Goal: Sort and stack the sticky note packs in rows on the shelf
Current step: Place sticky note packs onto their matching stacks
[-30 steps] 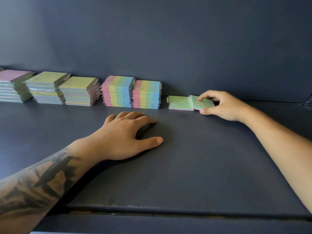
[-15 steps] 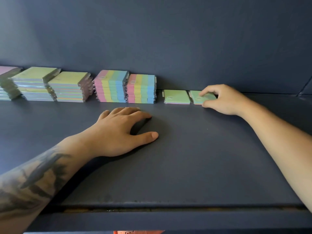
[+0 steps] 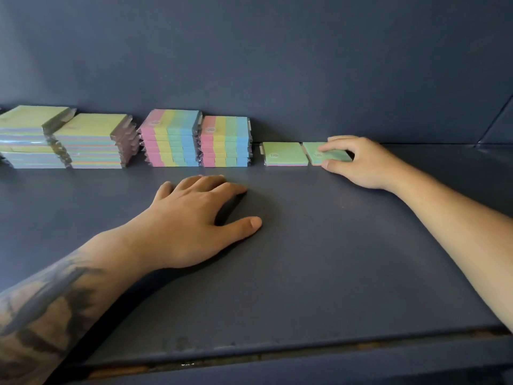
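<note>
Near: the left hand is resting flat, fingers spread, holding nothing, on the shelf. Farther: the right hand is pinching the green pack at its right edge, beside a second pack. The green pack is probably light, stiff and film-slick; grip its edges. Its label is unreadable, and the leftmost stack is running out of frame.

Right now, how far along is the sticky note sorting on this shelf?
Done: four tall stacks line the back, two yellow-green topped stacks and two striped stacks. In hand: the right hand holds a green pack beside another single green pack. The left hand rests open on the shelf. Left: building those green packs up.
</note>
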Action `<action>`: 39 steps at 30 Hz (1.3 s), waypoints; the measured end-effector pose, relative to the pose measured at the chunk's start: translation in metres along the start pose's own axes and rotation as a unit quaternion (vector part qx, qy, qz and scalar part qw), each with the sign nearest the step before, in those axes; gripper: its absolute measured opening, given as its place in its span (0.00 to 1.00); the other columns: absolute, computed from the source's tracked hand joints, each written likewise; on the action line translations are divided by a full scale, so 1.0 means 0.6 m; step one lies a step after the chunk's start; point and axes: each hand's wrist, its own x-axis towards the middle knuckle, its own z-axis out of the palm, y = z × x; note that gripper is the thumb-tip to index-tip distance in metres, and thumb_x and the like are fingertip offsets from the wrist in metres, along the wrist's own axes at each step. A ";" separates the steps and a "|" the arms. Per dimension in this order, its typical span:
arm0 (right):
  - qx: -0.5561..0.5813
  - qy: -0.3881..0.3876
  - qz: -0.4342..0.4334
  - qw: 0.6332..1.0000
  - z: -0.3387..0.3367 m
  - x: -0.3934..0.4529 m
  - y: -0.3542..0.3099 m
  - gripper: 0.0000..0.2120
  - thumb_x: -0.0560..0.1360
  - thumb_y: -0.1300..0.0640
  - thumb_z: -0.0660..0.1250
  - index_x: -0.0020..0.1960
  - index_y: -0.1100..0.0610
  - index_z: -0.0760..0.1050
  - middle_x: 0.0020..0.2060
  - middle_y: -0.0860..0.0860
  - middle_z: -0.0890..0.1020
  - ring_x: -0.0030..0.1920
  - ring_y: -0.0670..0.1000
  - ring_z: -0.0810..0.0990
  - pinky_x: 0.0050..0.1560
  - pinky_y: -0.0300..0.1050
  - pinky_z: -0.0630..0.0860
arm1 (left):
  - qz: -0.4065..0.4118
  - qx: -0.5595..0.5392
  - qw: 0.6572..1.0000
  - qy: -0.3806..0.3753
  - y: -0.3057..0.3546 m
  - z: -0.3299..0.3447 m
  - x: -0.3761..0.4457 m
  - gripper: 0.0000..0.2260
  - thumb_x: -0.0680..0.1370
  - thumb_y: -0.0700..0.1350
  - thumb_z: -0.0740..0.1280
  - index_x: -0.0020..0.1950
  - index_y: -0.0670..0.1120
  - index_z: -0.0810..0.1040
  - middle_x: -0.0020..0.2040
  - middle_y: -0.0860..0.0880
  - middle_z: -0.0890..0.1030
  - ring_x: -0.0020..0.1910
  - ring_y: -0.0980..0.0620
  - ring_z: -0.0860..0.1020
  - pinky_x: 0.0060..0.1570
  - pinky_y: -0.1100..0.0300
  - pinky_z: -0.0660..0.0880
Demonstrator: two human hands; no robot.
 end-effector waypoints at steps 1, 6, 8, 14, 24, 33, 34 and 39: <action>-0.001 0.002 0.002 1.000 0.002 -0.002 -0.002 0.18 0.77 0.45 0.72 0.67 0.39 0.78 0.75 0.39 0.69 0.75 0.44 0.67 0.69 0.40 0.61 | 0.001 0.000 1.000 0.000 0.000 0.001 0.000 0.38 0.71 0.78 0.45 0.80 0.67 0.56 0.82 0.60 0.56 0.82 0.53 0.52 0.80 0.44 0.50; -0.024 0.013 0.000 1.000 -0.006 -0.025 -0.016 0.29 0.77 0.38 0.70 0.76 0.40 0.69 0.77 0.43 0.67 0.76 0.46 0.65 0.69 0.41 0.62 | -0.004 -0.012 1.000 0.013 0.001 0.000 -0.010 0.37 0.71 0.79 0.46 0.79 0.69 0.57 0.82 0.59 0.56 0.82 0.51 0.54 0.80 0.42 0.51; -0.019 0.017 0.021 0.999 -0.022 -0.045 -0.017 0.31 0.77 0.34 0.66 0.77 0.39 0.65 0.76 0.45 0.69 0.75 0.50 0.67 0.71 0.47 0.66 | -0.018 -0.004 1.000 0.006 0.013 -0.005 -0.022 0.37 0.71 0.79 0.47 0.79 0.69 0.56 0.83 0.58 0.55 0.82 0.50 0.54 0.79 0.40 0.52; -0.138 -0.076 0.035 0.987 -0.063 -0.203 0.016 0.35 0.75 0.23 0.53 0.79 0.36 0.62 0.82 0.44 0.59 0.81 0.51 0.59 0.78 0.56 0.58 | -0.070 0.012 0.997 -0.003 0.116 0.014 -0.085 0.39 0.70 0.79 0.46 0.80 0.69 0.53 0.83 0.58 0.55 0.82 0.48 0.53 0.78 0.37 0.52; -0.165 -0.047 -0.043 0.984 -0.197 -0.576 0.190 0.25 0.85 0.39 0.49 0.82 0.38 0.54 0.83 0.42 0.51 0.83 0.48 0.47 0.81 0.55 0.45 | -0.023 0.055 0.994 0.092 0.497 0.138 -0.178 0.38 0.73 0.78 0.49 0.81 0.64 0.57 0.81 0.56 0.60 0.80 0.47 0.58 0.75 0.39 0.58; -0.084 -0.005 0.024 0.996 -0.374 -0.796 0.429 0.20 0.85 0.46 0.60 0.76 0.44 0.69 0.75 0.43 0.69 0.71 0.50 0.72 0.70 0.50 0.69 | 0.141 0.023 0.986 0.088 0.813 0.197 -0.182 0.28 0.77 0.71 0.62 0.74 0.61 0.72 0.75 0.59 0.71 0.73 0.53 0.71 0.73 0.50 0.66; -0.069 0.013 0.039 0.997 -0.391 -0.810 0.451 0.20 0.84 0.47 0.61 0.75 0.45 0.71 0.74 0.42 0.71 0.69 0.49 0.74 0.68 0.49 0.70 | 0.157 0.012 0.984 0.090 0.845 0.196 -0.171 0.25 0.78 0.68 0.64 0.73 0.61 0.73 0.74 0.58 0.72 0.73 0.52 0.71 0.73 0.50 0.67; -0.053 0.048 0.098 0.993 -0.459 -0.853 0.557 0.17 0.84 0.49 0.63 0.72 0.49 0.75 0.69 0.46 0.75 0.62 0.51 0.78 0.63 0.48 0.73 | 0.229 -0.017 0.967 0.109 1.003 0.203 -0.092 0.22 0.78 0.65 0.67 0.70 0.59 0.76 0.70 0.57 0.75 0.68 0.52 0.75 0.69 0.49 0.71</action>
